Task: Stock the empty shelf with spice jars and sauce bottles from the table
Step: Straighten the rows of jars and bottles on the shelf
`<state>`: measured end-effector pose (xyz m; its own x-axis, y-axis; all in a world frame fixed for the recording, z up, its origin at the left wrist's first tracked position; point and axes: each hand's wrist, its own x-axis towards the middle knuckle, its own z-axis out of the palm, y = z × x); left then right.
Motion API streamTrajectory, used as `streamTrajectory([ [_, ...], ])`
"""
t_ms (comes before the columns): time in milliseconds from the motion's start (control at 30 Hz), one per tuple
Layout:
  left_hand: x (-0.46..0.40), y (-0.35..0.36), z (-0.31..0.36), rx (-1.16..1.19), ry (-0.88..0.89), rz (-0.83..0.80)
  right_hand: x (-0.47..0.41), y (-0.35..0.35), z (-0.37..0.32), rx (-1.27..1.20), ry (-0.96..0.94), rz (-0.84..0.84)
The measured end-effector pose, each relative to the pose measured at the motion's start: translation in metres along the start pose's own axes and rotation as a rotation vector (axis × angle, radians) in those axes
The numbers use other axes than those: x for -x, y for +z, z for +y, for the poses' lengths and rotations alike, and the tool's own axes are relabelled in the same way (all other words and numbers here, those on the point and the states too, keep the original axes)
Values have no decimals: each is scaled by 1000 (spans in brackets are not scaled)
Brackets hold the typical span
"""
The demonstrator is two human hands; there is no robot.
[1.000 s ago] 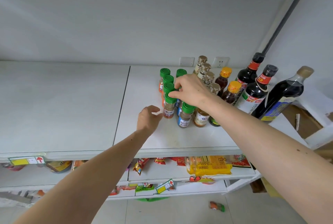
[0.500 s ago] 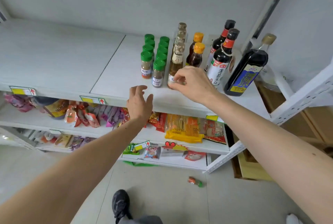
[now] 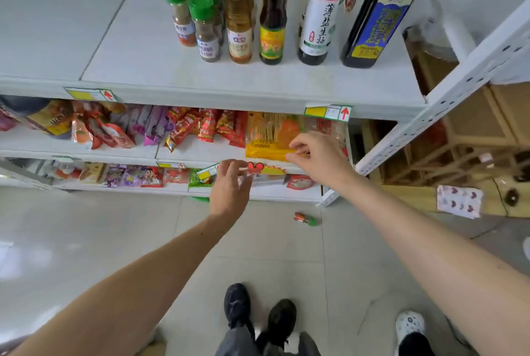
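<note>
**Hands off the shelf, dropped low, both holding nothing**

Since the earlier frames both hands have left the front bottles and come down in front of the lower snack shelves. Left hand (image 3: 229, 189) hangs with loosely curled fingers, holding nothing; right hand (image 3: 318, 160) likewise slack and unloaded.

Top shelf (image 3: 200, 80) carries the stock in rows at its right end: green-capped spice jars (image 3: 205, 30) with brown powder, a pale sauce bottle (image 3: 239, 28), an amber bottle (image 3: 272, 20), two dark soy bottles (image 3: 317, 17) (image 3: 378, 11). Left part of the shelf is bare.

Risks, as I judge them: one jar (image 3: 305, 218) lies on its side on the floor near the feet, so it could be stepped on or kicked. Rows are packed tight; a careless reach past the front jars could topple them. The table is not in view.
</note>
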<state>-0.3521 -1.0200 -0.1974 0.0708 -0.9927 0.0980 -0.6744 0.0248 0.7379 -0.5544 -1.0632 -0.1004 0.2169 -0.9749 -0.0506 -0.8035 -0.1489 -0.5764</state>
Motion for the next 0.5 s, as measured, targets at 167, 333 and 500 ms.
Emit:
streamTrajectory([
  [167, 28, 51, -43, -18, -54, -255, 25, 49, 66, -39, 156, -43],
  [333, 48, 117, -77, -80, -158, -420, 42, 98, 148, -40, 317, -104],
  [500, 65, 207, -114, -87, -240, -505, 44, 162, 245, -7, 410, -164],
])
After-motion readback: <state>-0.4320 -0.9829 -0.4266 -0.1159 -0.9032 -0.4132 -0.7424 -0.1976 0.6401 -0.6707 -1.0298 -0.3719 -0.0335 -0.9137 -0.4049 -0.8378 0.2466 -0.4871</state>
